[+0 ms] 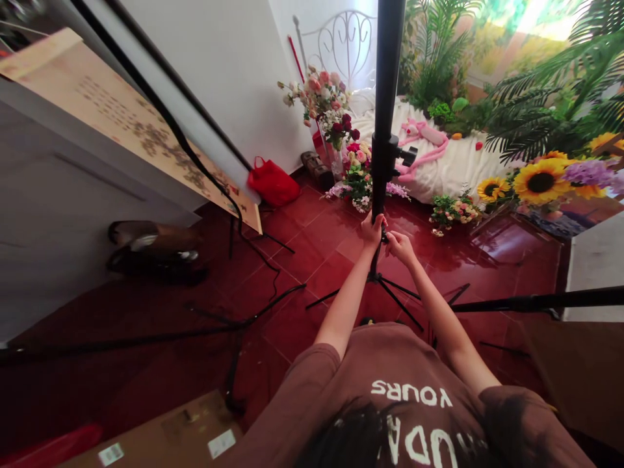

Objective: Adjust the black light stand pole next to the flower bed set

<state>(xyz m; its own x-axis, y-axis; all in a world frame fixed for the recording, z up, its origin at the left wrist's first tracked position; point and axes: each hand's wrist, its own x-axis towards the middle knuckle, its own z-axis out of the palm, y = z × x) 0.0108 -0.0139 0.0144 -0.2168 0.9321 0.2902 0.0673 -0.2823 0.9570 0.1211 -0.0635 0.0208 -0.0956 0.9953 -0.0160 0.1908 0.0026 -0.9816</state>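
A black light stand (386, 71) rises upright in front of me, its tripod legs (397, 302) spread on the red tiled floor. My left hand (373, 230) is wrapped round the pole low down. Just beside it, my right hand (398, 246) is closed on a small black knob (385, 235) on the pole's side; the fingers cover part of it. Higher up, a collar with another black knob (408, 156) sticks out to the right. The top of the pole runs out of view.
Left stand a hanging scroll (160, 133), a red bag (273, 182) and dark bags (156, 250). Behind the pole are flowers (326, 97), a white-covered bed (463, 162) and sunflowers (540, 181). Other black poles (536, 302) cross the sides; a cardboard box (190, 429) lies near me.
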